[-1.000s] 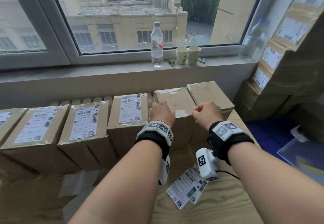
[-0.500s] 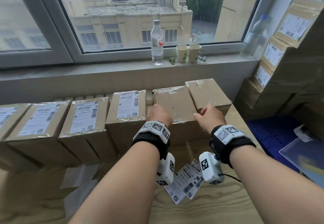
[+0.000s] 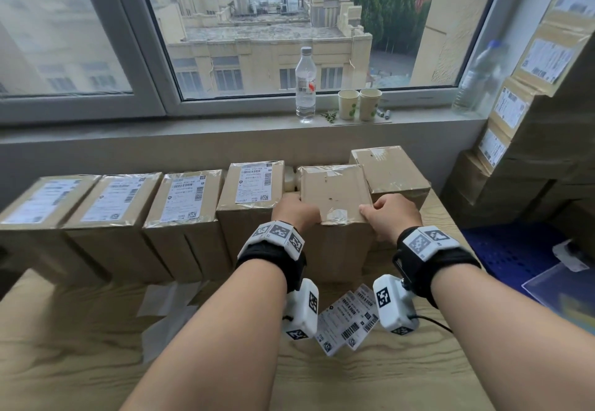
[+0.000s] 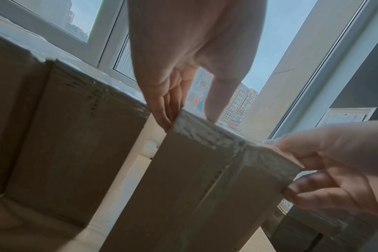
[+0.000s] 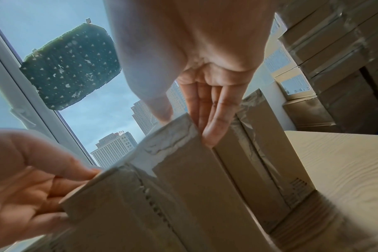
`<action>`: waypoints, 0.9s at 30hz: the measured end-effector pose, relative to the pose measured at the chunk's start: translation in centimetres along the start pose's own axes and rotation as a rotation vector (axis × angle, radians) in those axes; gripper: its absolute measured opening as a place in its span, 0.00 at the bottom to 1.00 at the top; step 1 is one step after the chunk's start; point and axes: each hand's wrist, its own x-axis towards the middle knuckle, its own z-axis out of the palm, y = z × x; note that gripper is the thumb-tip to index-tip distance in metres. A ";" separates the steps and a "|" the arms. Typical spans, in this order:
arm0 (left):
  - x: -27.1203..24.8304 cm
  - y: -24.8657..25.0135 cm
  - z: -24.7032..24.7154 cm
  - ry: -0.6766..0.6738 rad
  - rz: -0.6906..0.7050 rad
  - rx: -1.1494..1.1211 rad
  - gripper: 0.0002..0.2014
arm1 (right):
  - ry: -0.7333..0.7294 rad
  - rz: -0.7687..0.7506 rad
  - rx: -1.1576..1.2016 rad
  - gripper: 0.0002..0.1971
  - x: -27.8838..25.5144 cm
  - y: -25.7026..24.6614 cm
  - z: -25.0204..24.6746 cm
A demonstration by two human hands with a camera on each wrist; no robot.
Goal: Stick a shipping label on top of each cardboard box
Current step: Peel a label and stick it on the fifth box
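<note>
An unlabelled cardboard box (image 3: 335,191) stands in a row of boxes on the wooden table (image 3: 80,346). My left hand (image 3: 294,209) grips its near left corner, and my right hand (image 3: 386,214) grips its near right corner. In the left wrist view the left hand (image 4: 183,95) has its thumb on top of the box (image 4: 194,179) and its fingers down the side. The right hand (image 5: 201,110) pinches the box (image 5: 173,179) the same way. A second bare box (image 3: 389,169) stands behind to the right. Several labelled boxes (image 3: 186,198) stand to the left. Loose shipping labels (image 3: 351,317) lie between my wrists.
A water bottle (image 3: 305,85) and two paper cups (image 3: 359,104) stand on the window sill. Labelled boxes (image 3: 531,104) are stacked at the right, with a blue crate (image 3: 515,249) below. Peeled backing sheets (image 3: 170,301) lie on the table at the left.
Both hands have moved outward from the box's near edge to its near corners and taken hold. The box now sits slightly in front of the bare box to its right.
</note>
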 end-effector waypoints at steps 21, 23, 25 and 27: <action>-7.5 -3.9 -4.5 0.231 -0.131 -0.257 0.26 | -0.077 0.000 0.198 0.13 -8.0 -2.6 -2.2; -8.1 -5.1 -5.7 0.223 -0.137 -0.228 0.25 | -0.125 0.028 0.236 0.10 -9.3 -3.6 -1.3; -8.6 -6.3 -7.0 0.226 -0.142 -0.209 0.23 | -0.159 0.026 0.247 0.09 -10.3 -4.6 -0.3; -8.8 -7.5 -8.2 0.242 -0.145 -0.188 0.21 | -0.189 0.013 0.240 0.09 -11.1 -5.6 0.9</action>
